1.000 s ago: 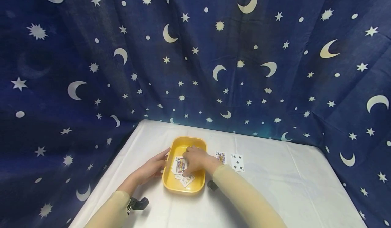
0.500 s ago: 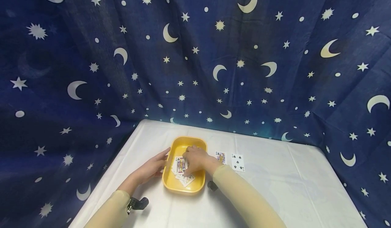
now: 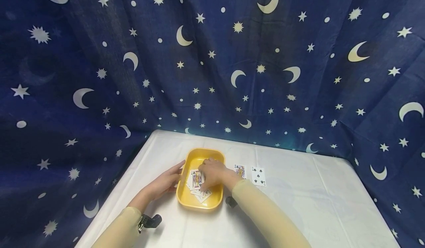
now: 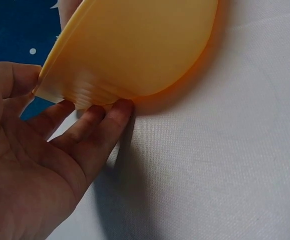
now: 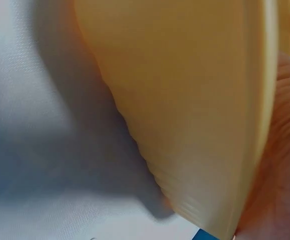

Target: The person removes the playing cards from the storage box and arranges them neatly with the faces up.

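Reaching into the yellow tray [image 3: 186,198], the right hand [image 3: 212,174] lies palm down over the loose playing cards [image 3: 196,183] heaped inside it, fingers bent down onto the pile; whether they actually pinch a card cannot be told from the head view, and the right wrist view shows only the tray's outer wall [image 5: 185,100] with a sliver of palm at its 3 o'clock edge. The tray sits near the middle of the white table [image 3: 299,211], slightly toward 9 o'clock. A face card lies uppermost in the heap, with more cards fanned out beneath it toward 6 o'clock.

The left hand [image 3: 166,181] rests against the tray's outer wall at 9 o'clock. In the left wrist view its fingers [image 4: 97,130] are fairly straight and spread, tips touching under the tray's rim [image 4: 84,92], while the thumb lies at the rim's edge at 9 o'clock; the hand steadies the tray rather than clamping it.

Outside the tray, at 3 o'clock from it, two cards lie face up on the table: a face card [image 3: 239,171] just beside the right wrist, and a spades card [image 3: 258,176] a little farther toward 3 o'clock, the two close but apart. Both forearms wear pale beige sleeves [image 3: 265,218]. A dark blue curtain [image 3: 212,56] printed with moons and stars hangs behind the table from 9 o'clock round to 3 o'clock.
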### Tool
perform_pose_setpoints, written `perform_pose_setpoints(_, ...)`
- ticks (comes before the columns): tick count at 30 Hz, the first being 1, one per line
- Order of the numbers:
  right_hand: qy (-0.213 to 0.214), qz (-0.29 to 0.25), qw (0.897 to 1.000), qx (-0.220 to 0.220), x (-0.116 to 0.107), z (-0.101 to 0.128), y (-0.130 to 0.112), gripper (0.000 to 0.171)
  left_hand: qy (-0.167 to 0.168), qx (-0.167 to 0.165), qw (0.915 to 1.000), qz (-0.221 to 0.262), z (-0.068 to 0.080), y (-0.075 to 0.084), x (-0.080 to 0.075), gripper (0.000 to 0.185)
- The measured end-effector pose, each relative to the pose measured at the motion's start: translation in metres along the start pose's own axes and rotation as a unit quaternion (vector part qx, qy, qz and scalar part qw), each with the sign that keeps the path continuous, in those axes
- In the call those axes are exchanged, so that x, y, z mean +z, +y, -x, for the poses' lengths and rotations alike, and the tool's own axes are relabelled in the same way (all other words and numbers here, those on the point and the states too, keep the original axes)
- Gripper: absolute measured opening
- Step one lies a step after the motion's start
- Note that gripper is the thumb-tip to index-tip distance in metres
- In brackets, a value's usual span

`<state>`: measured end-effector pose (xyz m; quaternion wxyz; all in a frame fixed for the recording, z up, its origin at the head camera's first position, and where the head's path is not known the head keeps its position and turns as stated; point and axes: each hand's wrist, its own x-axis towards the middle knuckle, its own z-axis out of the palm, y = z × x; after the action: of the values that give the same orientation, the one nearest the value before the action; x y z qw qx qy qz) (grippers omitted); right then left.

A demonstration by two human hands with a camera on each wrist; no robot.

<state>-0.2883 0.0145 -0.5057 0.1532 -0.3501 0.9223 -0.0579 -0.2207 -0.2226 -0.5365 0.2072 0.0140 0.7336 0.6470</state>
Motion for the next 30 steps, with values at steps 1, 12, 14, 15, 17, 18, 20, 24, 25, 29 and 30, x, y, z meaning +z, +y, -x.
perform_pose_setpoints(1,0.001,0.002,1.0,-0.002,0.0,0.0,0.001,0.081,0.0,-0.001,1.0,0.002,0.0,0.0,0.0,0.067)
perform_pose_setpoints(12,0.034,0.014,0.999,-0.011,-0.006,0.006,0.008,0.089,0.004,-0.003,0.9998,0.017,0.001,0.002,0.003,0.069)
perform_pose_setpoints(14,0.045,0.009,0.999,-0.014,-0.01,0.009,0.01,0.089,0.004,-0.003,0.9998,0.019,0.001,0.002,0.004,0.069)
perform_pose_setpoints(15,0.05,0.007,0.999,-0.015,-0.012,0.01,0.01,0.089,0.004,-0.002,0.9998,0.02,0.001,0.002,0.004,0.069)
perform_pose_setpoints(17,0.059,0.0,0.998,-0.016,-0.015,0.013,0.012,0.089,0.004,0.0,0.9998,0.02,0.001,0.002,0.004,0.07)
perform_pose_setpoints(18,0.061,-0.004,0.998,-0.016,-0.017,0.014,0.013,0.09,0.003,0.001,0.9998,0.021,0.001,0.002,0.004,0.07)
perform_pose_setpoints(20,0.067,-0.014,0.998,-0.013,-0.02,0.018,0.015,0.09,0.002,0.002,0.9998,0.022,0.001,0.002,0.004,0.07)
perform_pose_setpoints(24,0.08,-0.038,0.996,-0.005,-0.027,0.026,0.02,0.089,0.001,0.006,0.9997,0.025,0.001,0.002,0.005,0.07)
perform_pose_setpoints(25,0.084,-0.043,0.996,-0.003,-0.029,0.028,0.021,0.088,0.001,0.005,0.9997,0.025,0.001,0.002,0.005,0.07)
perform_pose_setpoints(29,0.097,-0.056,0.994,0.0,-0.035,0.036,0.03,0.088,0.009,0.003,0.9998,0.019,0.001,0.002,0.005,0.069)
perform_pose_setpoints(30,0.099,-0.057,0.993,0.001,-0.036,0.039,0.032,0.089,0.012,0.001,0.9998,0.018,0.001,0.002,0.005,0.069)
